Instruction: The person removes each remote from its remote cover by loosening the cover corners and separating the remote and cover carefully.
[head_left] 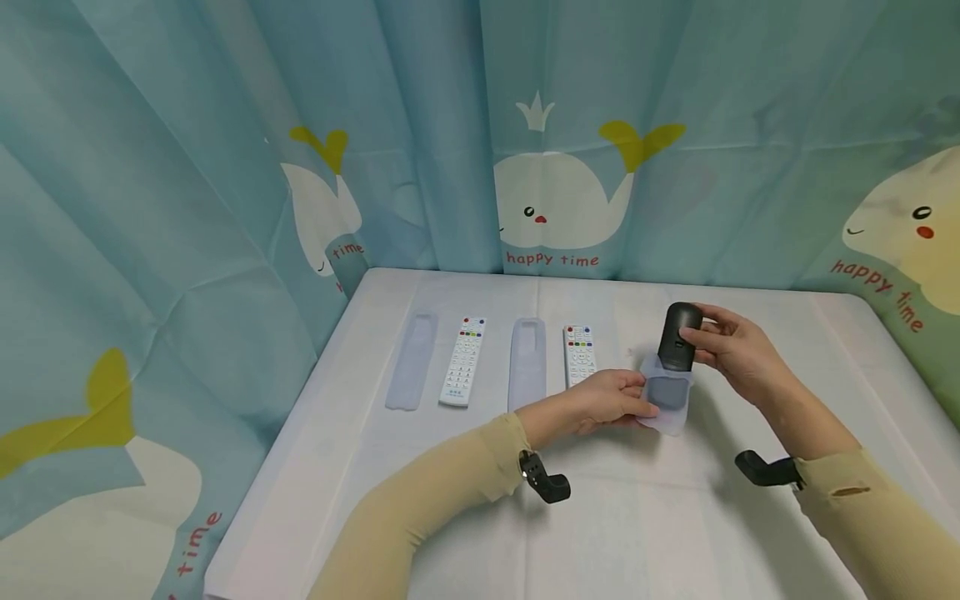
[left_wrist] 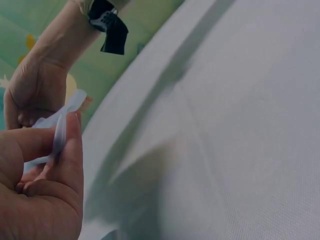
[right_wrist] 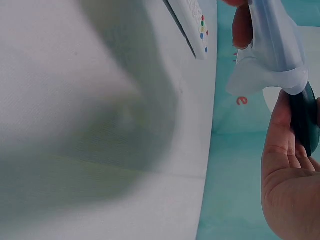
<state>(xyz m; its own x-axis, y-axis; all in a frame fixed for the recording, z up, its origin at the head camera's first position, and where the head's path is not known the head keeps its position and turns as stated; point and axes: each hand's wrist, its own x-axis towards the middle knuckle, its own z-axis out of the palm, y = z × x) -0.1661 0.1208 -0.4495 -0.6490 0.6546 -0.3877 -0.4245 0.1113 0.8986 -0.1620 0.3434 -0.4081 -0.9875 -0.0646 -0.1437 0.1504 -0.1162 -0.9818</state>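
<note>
Above the right part of the table, my right hand [head_left: 738, 354] grips a black remote control [head_left: 678, 340] with a rounded end, thumb on its near face. The remote's lower part sits inside a translucent silicone remote cover [head_left: 672, 420], where it shows through dimly. My left hand [head_left: 609, 402] pinches the cover's left edge between thumb and fingers. In the left wrist view the cover [left_wrist: 60, 131] is seen edge-on. The right wrist view shows the cover's loose opening [right_wrist: 292, 80] around the black remote [right_wrist: 303, 120].
On the white table [head_left: 465, 467] lie a translucent cover [head_left: 412, 362], a white remote [head_left: 462, 362], another cover [head_left: 528, 358] and a second white remote [head_left: 579, 354], partly behind my left hand. A blue-green curtain [head_left: 442, 150] hangs along the back and left.
</note>
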